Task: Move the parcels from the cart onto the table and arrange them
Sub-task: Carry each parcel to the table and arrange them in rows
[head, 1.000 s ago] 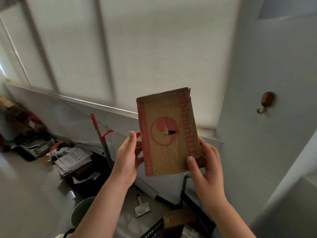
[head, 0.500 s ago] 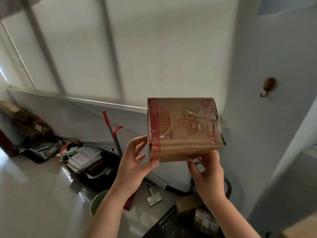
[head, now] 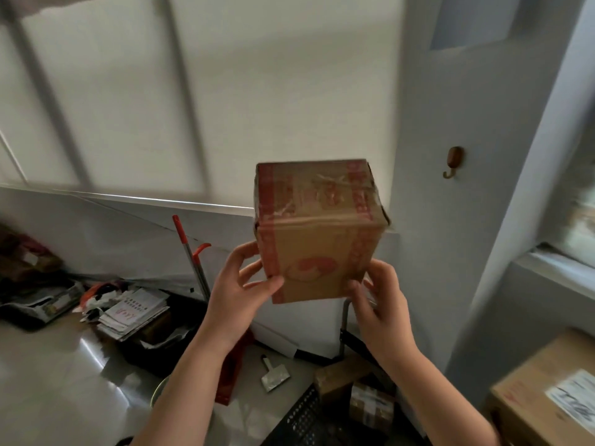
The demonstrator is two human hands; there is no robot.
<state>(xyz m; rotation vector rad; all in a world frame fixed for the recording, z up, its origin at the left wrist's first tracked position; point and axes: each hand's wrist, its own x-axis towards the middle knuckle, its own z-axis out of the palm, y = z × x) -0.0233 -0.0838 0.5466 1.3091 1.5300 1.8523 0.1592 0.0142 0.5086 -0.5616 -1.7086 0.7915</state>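
At lower left of the frame a paper stack lies on the floor. Centre frame, the left hand has its fingers clamped on the near left corner of the parcel, raised in the air, probably to inspect it. The right hand pinches the lower right corner. Below, more cart parcels wait; at lower right sits another box.

Red print on held parcel too blurred to read; no legible txt elsewhere.
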